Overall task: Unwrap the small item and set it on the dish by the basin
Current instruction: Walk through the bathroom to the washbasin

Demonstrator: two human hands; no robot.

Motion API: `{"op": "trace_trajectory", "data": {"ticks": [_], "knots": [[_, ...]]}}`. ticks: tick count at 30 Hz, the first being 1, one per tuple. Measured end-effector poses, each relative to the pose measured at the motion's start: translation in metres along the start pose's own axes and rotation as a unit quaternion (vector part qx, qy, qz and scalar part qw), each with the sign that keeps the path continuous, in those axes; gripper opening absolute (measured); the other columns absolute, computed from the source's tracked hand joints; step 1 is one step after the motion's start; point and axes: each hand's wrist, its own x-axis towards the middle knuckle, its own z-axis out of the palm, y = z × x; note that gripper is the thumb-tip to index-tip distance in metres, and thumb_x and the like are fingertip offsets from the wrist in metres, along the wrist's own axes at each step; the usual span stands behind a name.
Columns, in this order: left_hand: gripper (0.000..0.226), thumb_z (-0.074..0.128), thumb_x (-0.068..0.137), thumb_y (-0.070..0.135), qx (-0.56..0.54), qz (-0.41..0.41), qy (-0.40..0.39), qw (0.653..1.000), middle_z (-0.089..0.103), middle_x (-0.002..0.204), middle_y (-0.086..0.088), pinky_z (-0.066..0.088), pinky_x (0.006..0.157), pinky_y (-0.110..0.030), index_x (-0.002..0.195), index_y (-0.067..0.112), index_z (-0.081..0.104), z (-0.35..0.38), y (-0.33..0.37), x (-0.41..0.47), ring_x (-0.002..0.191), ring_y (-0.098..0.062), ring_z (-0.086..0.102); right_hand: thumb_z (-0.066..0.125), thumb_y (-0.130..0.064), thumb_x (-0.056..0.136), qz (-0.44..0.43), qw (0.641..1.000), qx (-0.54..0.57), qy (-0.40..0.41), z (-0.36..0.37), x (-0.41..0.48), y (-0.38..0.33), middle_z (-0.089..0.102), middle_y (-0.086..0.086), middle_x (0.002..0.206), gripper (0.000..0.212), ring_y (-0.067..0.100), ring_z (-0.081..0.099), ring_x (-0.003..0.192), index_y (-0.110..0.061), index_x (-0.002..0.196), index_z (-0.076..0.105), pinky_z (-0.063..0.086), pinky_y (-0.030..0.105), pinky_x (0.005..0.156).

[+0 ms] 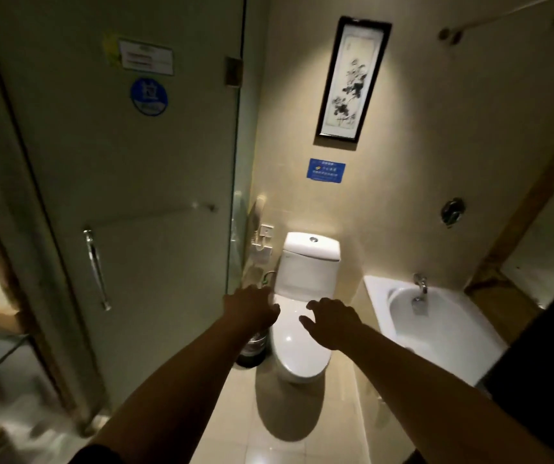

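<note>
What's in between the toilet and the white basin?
In the head view, only bare beige floor and wall separate the toilet and basin; nothing stands there.

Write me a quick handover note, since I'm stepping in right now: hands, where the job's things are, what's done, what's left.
Left hand: open, empty, stretched forward near the toilet.
Right hand: open, empty, fingers spread above the toilet lid.
Basin: to the right, below the tap.
No small wrapped item or dish shows in this view.
Done: nothing visible.
Left: find the item, unwrap it, set it on the dish by the basin.
</note>
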Motion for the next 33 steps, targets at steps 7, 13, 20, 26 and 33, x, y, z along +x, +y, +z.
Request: {"op": "trace_trajectory", "data": {"ticks": [7, 13, 20, 26, 33], "knots": [[0.05, 0.047, 0.095, 0.056, 0.024, -0.085, -0.026, 0.996, 0.05, 0.143, -0.005, 0.033, 0.106, -0.05, 0.141, 0.036, 0.045, 0.001, -0.101, 0.024, 0.128, -0.031, 0.048, 0.038, -0.045, 0.101, -0.09, 0.995, 0.036, -0.011, -0.002, 0.085, -0.095, 0.058, 0.009, 0.133, 0.041, 0.034, 0.053, 0.121, -0.021, 0.131, 0.055, 0.042, 0.048, 0.099], [0.06, 0.063, 0.089, 0.04, -0.044, -0.251, 0.003, 0.967, 0.055, 0.139, -0.004, 0.046, 0.101, -0.05, 0.145, 0.035, 0.042, 0.003, -0.206, 0.006, 0.123, -0.028, 0.054, 0.035, -0.049, 0.1, -0.26, 0.965, 0.013, -0.007, 0.019, 0.157, -0.219, 0.057, 0.008, 0.134, 0.045, 0.031, 0.054, 0.122, -0.022, 0.133, 0.051, 0.042, 0.044, 0.103], [0.043, 0.054, 0.081, 0.047, -0.037, -0.409, 0.074, 0.909, 0.067, 0.116, -0.006, 0.054, 0.089, -0.046, 0.118, 0.029, 0.062, -0.049, -0.318, -0.037, 0.106, -0.029, 0.064, 0.041, -0.046, 0.096, -0.458, 0.886, 0.001, -0.073, 0.005, 0.217, -0.405, 0.058, 0.013, 0.135, 0.043, 0.035, 0.055, 0.122, -0.02, 0.127, 0.056, 0.045, 0.047, 0.101], [0.044, 0.055, 0.085, 0.045, -0.032, -0.555, 0.12, 0.822, 0.063, 0.122, -0.005, 0.048, 0.085, -0.043, 0.127, 0.032, 0.057, -0.066, -0.387, -0.098, 0.108, -0.032, 0.06, 0.042, -0.049, 0.095, -0.585, 0.806, -0.03, -0.087, 0.006, 0.196, -0.533, 0.061, 0.011, 0.13, 0.044, 0.033, 0.058, 0.116, -0.022, 0.127, 0.056, 0.047, 0.048, 0.096], [0.047, 0.054, 0.087, 0.047, -0.071, -0.661, 0.13, 0.736, 0.061, 0.128, -0.001, 0.05, 0.089, -0.044, 0.133, 0.038, 0.056, -0.052, -0.448, -0.183, 0.11, -0.026, 0.058, 0.042, -0.045, 0.097, -0.679, 0.72, -0.109, -0.09, 0.03, 0.132, -0.63, 0.057, 0.014, 0.135, 0.044, 0.034, 0.052, 0.122, -0.02, 0.131, 0.055, 0.045, 0.047, 0.097]]}}
